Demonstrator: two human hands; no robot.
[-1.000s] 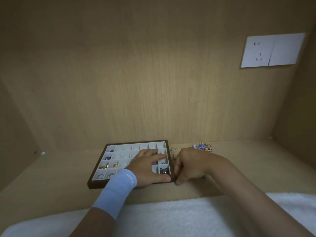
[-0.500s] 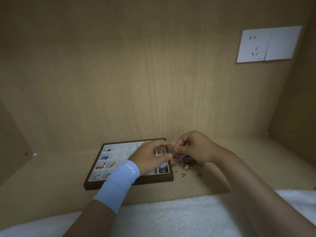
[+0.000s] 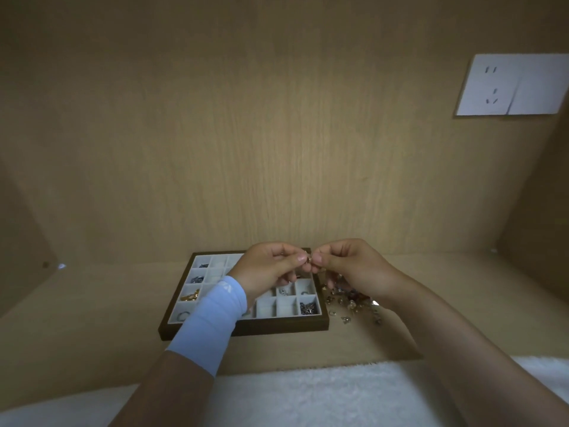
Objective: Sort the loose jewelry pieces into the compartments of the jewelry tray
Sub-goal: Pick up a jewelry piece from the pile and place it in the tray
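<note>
both hands are lifted just above the far right corner of the jewelry tray (image 3: 246, 329), meeting fingertip to fingertip. the left hand (image 3: 271, 269), with a pale blue wrist sleeve (image 3: 212, 315) behind it, pinches a small metal piece (image 3: 309, 259) between thumb and forefinger. the right hand (image 3: 351, 266) pinches the same piece from the other side, its other fingers curled in. the piece is too small to tell what kind it is. held up between two pinches like this, it is probably being pulled apart or checked before a compartment is chosen.

the loose pile (image 3: 351, 298) lies on the wooden shelf (image 3: 92, 318) just beside the tray's right edge, partly under the right wrist, near enough for short reaches. some compartments already hold things: a gold piece (image 3: 191, 294) in the left column and a dark cluster (image 3: 308, 308) in the near right corner. with so much left in the pile, the sorting seems well short of done.
</note>
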